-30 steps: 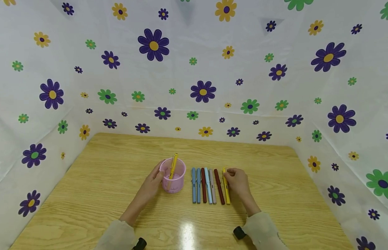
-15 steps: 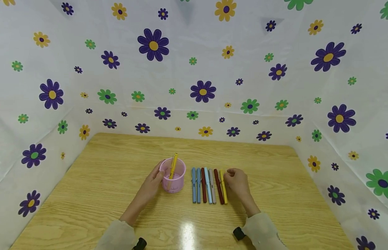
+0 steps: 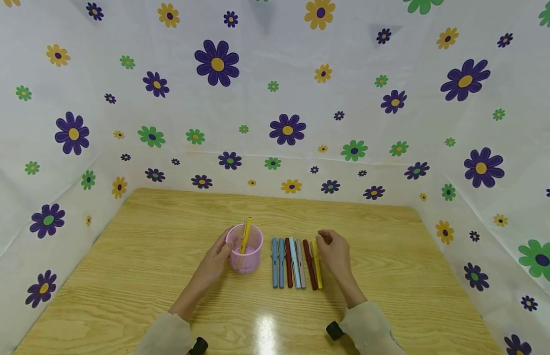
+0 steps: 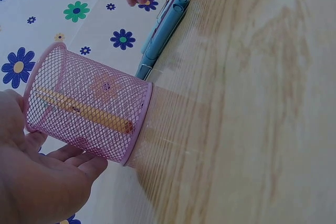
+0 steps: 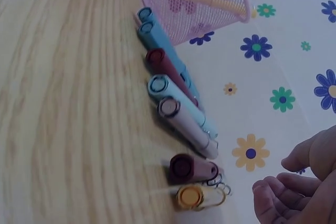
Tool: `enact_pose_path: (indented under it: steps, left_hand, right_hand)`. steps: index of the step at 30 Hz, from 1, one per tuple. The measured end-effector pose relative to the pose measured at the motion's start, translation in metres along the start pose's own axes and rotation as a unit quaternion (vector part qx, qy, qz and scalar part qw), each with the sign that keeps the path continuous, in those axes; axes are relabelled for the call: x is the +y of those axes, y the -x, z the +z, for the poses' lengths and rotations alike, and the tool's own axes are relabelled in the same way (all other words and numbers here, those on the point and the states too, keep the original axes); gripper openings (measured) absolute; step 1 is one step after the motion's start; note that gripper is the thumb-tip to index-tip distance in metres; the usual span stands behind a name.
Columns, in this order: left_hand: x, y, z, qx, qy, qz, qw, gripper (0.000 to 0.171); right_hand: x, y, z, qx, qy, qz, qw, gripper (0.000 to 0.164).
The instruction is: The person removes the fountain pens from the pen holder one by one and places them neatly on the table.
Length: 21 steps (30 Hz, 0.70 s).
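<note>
My left hand (image 3: 216,256) grips a pink mesh pen holder (image 4: 89,103) by its side, thumb at the rim. Inside the holder a yellow pen (image 3: 246,236) leans, its top above the rim. To the right lies a row of capped pens: two blue ones (image 3: 275,264), a dark red pen (image 3: 289,264), a light blue pen (image 3: 294,264), a grey-mauve pen (image 3: 301,268), another dark red pen (image 5: 189,168) and a yellow pen (image 5: 190,196) at the right end. Beside that yellow pen my right hand (image 3: 336,252) hovers, thumb and fingers apart, holding nothing.
The wooden table (image 3: 177,217) extends around the pens and holder. A white cloth with printed flowers (image 3: 288,98) walls it at the back and both sides. Dark wrist devices (image 3: 334,331) sit at the cuffs.
The yellow pen on the table has shifted left against the dark red one. My right hand has let go of it and moved slightly up and away. The left hand and holder stay put.
</note>
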State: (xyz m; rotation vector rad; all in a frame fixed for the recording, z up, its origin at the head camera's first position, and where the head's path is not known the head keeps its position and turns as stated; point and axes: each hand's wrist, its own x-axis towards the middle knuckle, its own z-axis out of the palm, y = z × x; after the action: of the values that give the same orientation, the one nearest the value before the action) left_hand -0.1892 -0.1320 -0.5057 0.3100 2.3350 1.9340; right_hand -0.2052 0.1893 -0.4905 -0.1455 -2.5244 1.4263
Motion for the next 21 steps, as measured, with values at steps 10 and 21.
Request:
enact_pose_path:
  steps: [10,21]
  left_hand:
    - [0.001,0.001,-0.001,0.010,-0.014,-0.012,0.9998,0.054]
    - [-0.001,0.001,-0.001,0.003,-0.014,-0.002,0.9999,0.054]
  right_hand:
    - [-0.023,0.001,0.012,-0.006,-0.052,-0.013,0.999,0.029]
    - [-0.046,0.004,0.039,-0.030,-0.112,-0.044,0.992,0.029]
